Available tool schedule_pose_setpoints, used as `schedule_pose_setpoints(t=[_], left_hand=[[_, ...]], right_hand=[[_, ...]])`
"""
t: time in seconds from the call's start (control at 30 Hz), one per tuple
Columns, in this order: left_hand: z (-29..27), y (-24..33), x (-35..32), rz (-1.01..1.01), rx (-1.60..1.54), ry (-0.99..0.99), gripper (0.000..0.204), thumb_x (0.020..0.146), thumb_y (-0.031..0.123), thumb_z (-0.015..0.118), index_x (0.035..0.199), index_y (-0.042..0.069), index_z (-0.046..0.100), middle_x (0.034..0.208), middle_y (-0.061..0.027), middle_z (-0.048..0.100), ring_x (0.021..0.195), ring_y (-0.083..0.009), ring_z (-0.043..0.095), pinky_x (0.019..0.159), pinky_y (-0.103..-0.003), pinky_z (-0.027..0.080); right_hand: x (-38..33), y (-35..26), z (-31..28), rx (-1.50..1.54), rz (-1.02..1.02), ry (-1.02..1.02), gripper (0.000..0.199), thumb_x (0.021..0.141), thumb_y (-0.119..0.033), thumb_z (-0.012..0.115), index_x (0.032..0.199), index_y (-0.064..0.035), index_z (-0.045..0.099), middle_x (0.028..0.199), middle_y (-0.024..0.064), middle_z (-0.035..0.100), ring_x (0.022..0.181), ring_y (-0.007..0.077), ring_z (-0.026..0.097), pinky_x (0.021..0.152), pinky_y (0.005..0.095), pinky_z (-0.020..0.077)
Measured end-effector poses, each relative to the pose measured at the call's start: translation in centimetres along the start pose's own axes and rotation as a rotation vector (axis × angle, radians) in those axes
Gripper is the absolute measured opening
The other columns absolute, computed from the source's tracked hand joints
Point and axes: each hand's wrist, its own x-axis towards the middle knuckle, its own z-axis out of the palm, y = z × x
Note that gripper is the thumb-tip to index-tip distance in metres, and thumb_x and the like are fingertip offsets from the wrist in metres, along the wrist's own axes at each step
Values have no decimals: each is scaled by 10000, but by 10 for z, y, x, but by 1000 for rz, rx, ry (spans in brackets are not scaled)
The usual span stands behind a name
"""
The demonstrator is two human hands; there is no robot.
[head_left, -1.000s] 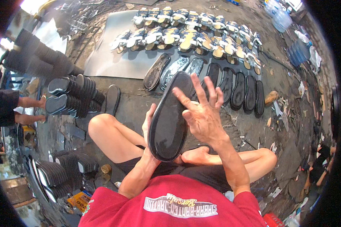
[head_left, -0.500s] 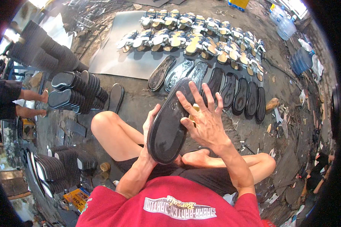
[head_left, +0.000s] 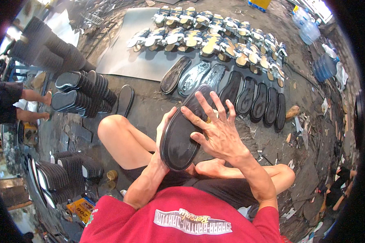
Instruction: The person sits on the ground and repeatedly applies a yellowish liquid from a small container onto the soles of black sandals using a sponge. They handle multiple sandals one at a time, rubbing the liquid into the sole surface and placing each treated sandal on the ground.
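Observation:
I sit cross-legged on the ground with a black shoe sole [head_left: 181,137] held up in front of me. My left hand [head_left: 163,129] grips its left edge from behind. My right hand [head_left: 215,129] lies flat on the sole's right side with the fingers spread wide. Beyond it, a row of several black soles [head_left: 247,94] lies side by side on the ground. Farther back, several sandals [head_left: 215,36] with pale straps stand in two rows on a grey sheet [head_left: 121,60].
Stacks of black soles [head_left: 83,91] lie on their sides to my left, with more stacks [head_left: 65,174] nearer my left knee. Another person [head_left: 12,101] crouches at the far left. Clear water jugs [head_left: 312,28] stand at the back right. Scraps litter the ground to the right.
The sole and both hands stay together. My right hand's fingers have shifted slightly across the sole's surface. The view has tilted a little.

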Motion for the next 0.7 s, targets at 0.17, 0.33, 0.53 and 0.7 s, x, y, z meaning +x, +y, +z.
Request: schedule_pose_setpoints(t=[0.17,0.33,0.53,0.7], left_hand=[[16,-2,-5,70,293,184,563,1119,515,467,1476,113,633,1334,-130,734,1138,-255,745,990,-437,620],[5,1,-3,-62,-75,-126,504,1159,419,400,1553,134,534,1424,-154,683,1233,-283,723,1064,-488,610],[2,3,3,-19,110,-40,545,1139,497,451,1486,109,609,1397,-146,702,1220,-278,720,1050,-465,601],[1,1,2,-44,177,92,501,1161,449,432,1519,125,566,1455,-146,666,1276,-282,694,1078,-466,591]], right_hand=[[1,-3,-5,20,-53,-5,609,1106,-689,348,1666,-463,428,1828,34,194,1645,365,157,1264,659,100],[0,-8,-10,21,-108,-31,643,1104,-731,261,1649,-457,466,1823,55,206,1644,376,151,1285,622,50],[-3,-17,-14,9,-209,-46,637,1089,-749,287,1637,-482,473,1827,42,204,1645,350,161,1289,599,33],[-4,-24,-19,-9,-270,-49,621,1080,-756,294,1617,-510,487,1823,35,220,1658,332,144,1301,598,-15]])
